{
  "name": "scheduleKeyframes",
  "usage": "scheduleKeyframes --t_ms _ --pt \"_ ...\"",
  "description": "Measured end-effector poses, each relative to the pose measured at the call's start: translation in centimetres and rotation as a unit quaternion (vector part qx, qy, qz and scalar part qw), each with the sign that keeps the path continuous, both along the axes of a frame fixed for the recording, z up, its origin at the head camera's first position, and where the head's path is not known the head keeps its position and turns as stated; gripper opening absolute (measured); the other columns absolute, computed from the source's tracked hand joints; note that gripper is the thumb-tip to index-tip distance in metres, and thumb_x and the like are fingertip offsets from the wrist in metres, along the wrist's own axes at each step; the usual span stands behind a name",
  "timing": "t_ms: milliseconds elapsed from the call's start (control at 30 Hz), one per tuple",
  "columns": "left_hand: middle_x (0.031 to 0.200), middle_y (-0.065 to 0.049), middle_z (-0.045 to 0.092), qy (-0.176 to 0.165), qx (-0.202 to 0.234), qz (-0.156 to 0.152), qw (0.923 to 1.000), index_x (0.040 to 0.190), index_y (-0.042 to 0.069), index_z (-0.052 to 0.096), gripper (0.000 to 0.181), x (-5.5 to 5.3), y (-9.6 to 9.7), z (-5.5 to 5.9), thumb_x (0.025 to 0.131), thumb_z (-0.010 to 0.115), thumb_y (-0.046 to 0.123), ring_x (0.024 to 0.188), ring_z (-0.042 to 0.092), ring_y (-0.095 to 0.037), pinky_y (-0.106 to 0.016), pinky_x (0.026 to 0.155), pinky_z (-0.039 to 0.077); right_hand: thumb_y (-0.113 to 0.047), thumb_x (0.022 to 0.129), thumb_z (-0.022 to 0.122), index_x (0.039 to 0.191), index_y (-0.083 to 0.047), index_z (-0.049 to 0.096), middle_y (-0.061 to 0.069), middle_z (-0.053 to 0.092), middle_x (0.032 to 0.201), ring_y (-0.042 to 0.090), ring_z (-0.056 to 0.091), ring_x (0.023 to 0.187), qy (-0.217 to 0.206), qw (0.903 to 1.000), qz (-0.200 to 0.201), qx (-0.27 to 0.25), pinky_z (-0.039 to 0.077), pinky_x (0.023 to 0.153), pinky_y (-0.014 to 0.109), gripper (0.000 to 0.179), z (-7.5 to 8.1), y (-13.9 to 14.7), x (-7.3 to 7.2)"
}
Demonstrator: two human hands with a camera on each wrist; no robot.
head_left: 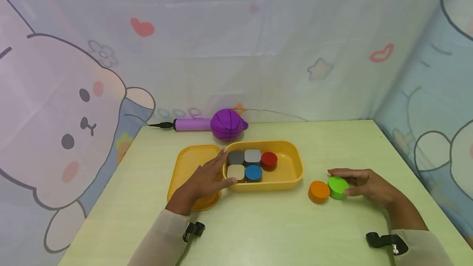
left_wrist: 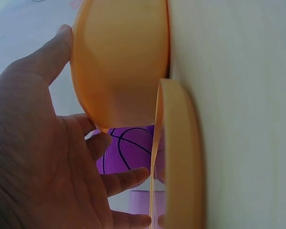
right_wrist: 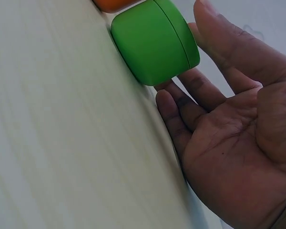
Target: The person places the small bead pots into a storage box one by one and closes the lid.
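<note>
In the head view a yellow plastic box (head_left: pixel 290 167) holds several small round and rounded-square containers, including a red one (head_left: pixel 269 160) and a blue one (head_left: pixel 253 173). My left hand (head_left: pixel 205 177) spans the box's left end, thumb and forefinger at its rim; its other fingers stretch over the yellow lid (head_left: pixel 192 163). To the right, an orange round container (head_left: pixel 319 192) stands against a green one (head_left: pixel 338 187). My right hand (head_left: pixel 369 186) is spread loosely around the green container's right side, thumb in front and fingers behind. The right wrist view shows a gap between palm and green container (right_wrist: pixel 152 43).
A purple hand pump (head_left: pixel 192 124) lies along the table's back edge, with a purple basketball-patterned ball (head_left: pixel 227 124) at its right end, behind the box. The pale table (head_left: pixel 273 229) meets a printed cloth (head_left: pixel 258 52) at the back and sides.
</note>
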State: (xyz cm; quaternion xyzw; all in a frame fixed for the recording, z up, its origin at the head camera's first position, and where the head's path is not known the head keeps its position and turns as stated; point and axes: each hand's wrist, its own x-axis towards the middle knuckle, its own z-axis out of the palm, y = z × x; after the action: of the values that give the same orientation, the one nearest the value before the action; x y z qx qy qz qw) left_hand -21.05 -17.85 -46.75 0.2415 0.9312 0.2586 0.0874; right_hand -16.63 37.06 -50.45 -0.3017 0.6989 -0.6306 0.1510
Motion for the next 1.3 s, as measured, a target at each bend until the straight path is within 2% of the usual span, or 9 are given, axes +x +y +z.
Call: scheduleKeyframes --t_ms 400,733,1033,1300 --pt "0.186 0.005 0.004 -0.003 -0.004 0.001 1.0 0.178 0.026 0.008 0.102 0.04 0.0 0.03 0.102 0.057 0.073 0.171 0.021 -0.039 -0.086 0.126 0.014 0.018 0.097 0.066 0.148 0.021 0.05 -0.006 0.063 0.16 -0.005 0.052 0.149 0.015 0.9998 -0.003 0.013 0.043 0.117 0.01 0.054 -0.21 0.1 -0.08" --pt "0.186 0.004 0.005 0.001 -0.002 -0.002 1.0 0.178 0.025 0.009 0.101 0.13 0.03 0.05 0.103 0.057 0.073 0.17 0.022 -0.04 -0.085 0.126 0.016 0.018 0.095 0.067 0.151 0.021 0.047 -0.007 0.064 0.159 -0.005 0.054 0.147 0.01 0.9998 0.005 0.015 0.046 0.115 0.012 0.059 -0.26 0.23 -0.26" --pt "0.186 0.003 0.005 0.0 -0.004 0.002 1.0 0.178 0.026 0.009 0.102 0.08 0.02 -0.1 0.102 0.056 0.074 0.171 0.021 -0.039 -0.086 0.125 0.015 0.012 0.097 0.07 0.15 0.017 0.053 -0.015 0.071 0.148 -0.002 0.067 0.131 -0.01 0.9984 -0.036 0.043 0.058 0.104 0.018 0.055 -0.4 0.35 -0.05" --pt "0.186 0.003 0.006 -0.001 -0.008 0.007 0.9999 0.178 0.026 0.009 0.102 0.16 0.1 0.08 0.102 0.056 0.074 0.171 0.022 -0.039 -0.086 0.125 0.015 0.009 0.1 0.069 0.15 0.014 0.055 -0.018 0.071 0.147 -0.004 0.067 0.13 -0.013 0.996 -0.067 0.057 0.058 0.103 0.017 0.052 -0.18 0.2 0.25"
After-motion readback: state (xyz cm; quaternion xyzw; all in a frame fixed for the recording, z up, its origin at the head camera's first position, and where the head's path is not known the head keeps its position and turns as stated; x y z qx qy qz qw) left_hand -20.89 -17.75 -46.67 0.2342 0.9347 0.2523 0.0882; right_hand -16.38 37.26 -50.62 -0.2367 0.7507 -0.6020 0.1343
